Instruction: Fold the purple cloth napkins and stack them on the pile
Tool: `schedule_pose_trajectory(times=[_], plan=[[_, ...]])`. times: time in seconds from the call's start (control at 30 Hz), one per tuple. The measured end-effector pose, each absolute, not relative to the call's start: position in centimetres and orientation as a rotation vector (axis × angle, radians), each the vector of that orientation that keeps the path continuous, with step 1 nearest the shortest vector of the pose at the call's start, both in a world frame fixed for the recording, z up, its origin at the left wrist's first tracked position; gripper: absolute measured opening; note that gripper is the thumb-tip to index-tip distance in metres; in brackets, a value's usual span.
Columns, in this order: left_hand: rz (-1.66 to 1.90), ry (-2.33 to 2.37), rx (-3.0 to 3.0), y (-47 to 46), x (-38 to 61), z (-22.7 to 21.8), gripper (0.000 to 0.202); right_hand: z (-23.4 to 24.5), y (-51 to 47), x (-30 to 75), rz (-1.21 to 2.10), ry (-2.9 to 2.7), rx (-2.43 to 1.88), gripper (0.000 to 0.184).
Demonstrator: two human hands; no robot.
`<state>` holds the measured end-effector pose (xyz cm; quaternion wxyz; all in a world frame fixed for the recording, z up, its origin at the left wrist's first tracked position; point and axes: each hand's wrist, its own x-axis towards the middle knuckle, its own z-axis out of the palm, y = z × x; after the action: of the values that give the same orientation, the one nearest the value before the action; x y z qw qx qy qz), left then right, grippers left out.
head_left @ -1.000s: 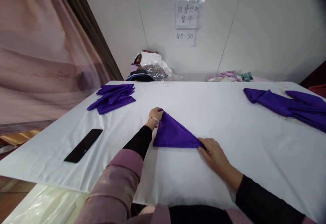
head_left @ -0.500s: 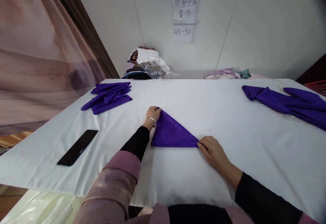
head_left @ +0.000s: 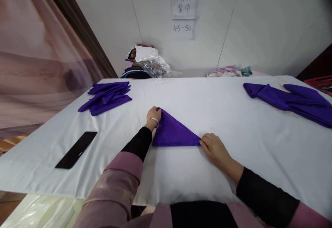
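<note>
A purple napkin (head_left: 172,133), folded into a triangle, lies flat in the middle of the white table (head_left: 233,124). My left hand (head_left: 154,113), with a bracelet at the wrist, pinches the napkin's far corner. My right hand (head_left: 213,146) has its fingers closed on the near right corner. Both forearms are in black sleeves under a mauve jacket.
A stack of folded purple napkins (head_left: 107,96) sits at the back left. Loose purple cloths (head_left: 290,100) lie at the back right. A black phone (head_left: 76,149) rests near the left front edge. Bags and fabrics (head_left: 145,64) are piled against the wall under a paper sign (head_left: 184,1).
Both hands keep their hold on the napkin's corners. The triangle looks slightly tighter and narrower; the view has tilted up a little.
</note>
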<state>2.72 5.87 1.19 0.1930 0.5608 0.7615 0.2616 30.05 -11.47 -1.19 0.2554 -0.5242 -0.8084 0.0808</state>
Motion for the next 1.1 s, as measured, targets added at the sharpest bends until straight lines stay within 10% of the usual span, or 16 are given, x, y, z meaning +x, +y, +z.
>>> schedule_pose_trajectory(times=[1.1], plan=[[0.703, 2.231, 1.644, 7.4, 2.8, -0.5, 0.025, 0.9, -6.5, 25.2, 0.536, -2.249, -1.794, 0.027]])
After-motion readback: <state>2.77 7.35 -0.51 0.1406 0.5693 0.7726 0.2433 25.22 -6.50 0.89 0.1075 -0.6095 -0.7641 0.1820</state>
